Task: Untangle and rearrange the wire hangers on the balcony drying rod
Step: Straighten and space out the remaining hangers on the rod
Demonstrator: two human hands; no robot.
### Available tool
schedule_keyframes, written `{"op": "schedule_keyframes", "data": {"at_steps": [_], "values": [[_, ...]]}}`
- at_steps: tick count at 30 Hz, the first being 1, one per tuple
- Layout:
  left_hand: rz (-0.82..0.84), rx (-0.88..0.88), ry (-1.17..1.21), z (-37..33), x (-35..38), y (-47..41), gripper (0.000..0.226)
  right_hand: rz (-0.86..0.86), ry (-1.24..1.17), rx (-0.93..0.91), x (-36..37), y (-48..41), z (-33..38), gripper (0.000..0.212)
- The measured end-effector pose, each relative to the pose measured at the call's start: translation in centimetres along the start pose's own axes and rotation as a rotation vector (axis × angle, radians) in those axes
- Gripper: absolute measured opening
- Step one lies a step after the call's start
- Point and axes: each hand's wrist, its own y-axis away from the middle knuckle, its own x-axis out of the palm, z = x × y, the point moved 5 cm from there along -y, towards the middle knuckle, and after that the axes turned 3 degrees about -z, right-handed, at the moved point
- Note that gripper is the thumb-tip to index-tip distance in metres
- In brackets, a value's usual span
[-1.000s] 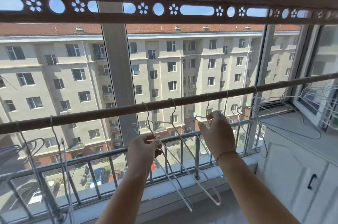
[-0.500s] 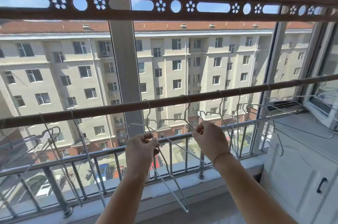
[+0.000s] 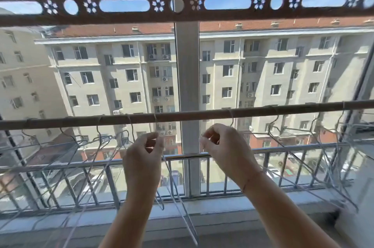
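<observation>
Beyond the glass stands a block of flats, with the railing (image 3: 263, 149) low down and the rod (image 3: 192, 115) running level, left to right, just above both hands. The left hand (image 3: 143, 158) pinches the neck of 1 hanger (image 3: 187, 220) between thumb and fingers. Its hook sits on the rod straight above that hand, and its body drops away below and to the right, long axis near vertical. The right hand (image 3: 226, 150) is just to the right, apart from the left, fingers curled under a 2nd hook (image 3: 231, 116). I cannot tell whether it pinches wire. The left bunch (image 3: 97, 142) hangs well left of the left hand, the right bunch (image 3: 315, 138) well right of the right hand. I judge the held hanger must slide along the rod, and the left hand is nearer it. No container shows.
</observation>
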Motion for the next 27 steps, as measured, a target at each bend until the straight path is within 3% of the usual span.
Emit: {"op": "schedule_keyframes", "data": {"at_steps": [3, 6, 10, 15, 19, 27], "values": [[-0.077, -0.044, -0.060, 2.2, -3.6, -1.5, 0.018, 0.122, -0.033, 0.027, 4.5, 0.5, 1.9, 0.019], [-0.003, -0.109, -0.081, 4.9, -5.1, -2.2, 0.020, 0.188, -0.030, 0.097, 8.3, 1.2, 3.2, 0.026], [0.204, -0.186, -0.030, 7.0, -4.2, -2.3, 0.021, 0.123, 0.007, 0.164, 10.5, 1.8, 3.7, 0.018], [0.420, -0.489, 0.209, 9.5, -3.0, -2.6, 0.018, 0.058, 0.051, 0.234, 11.3, 2.3, 3.8, 0.019], [0.513, -0.622, 0.319, 10.2, -2.7, -2.1, 0.008, 0.057, 0.041, 0.244, 11.8, 2.7, 3.9, 0.020], [0.555, -0.651, 0.417, 9.7, -1.9, -1.7, 0.009, -0.047, 0.097, 0.274, 9.2, 2.5, 2.7, 0.019]]}}
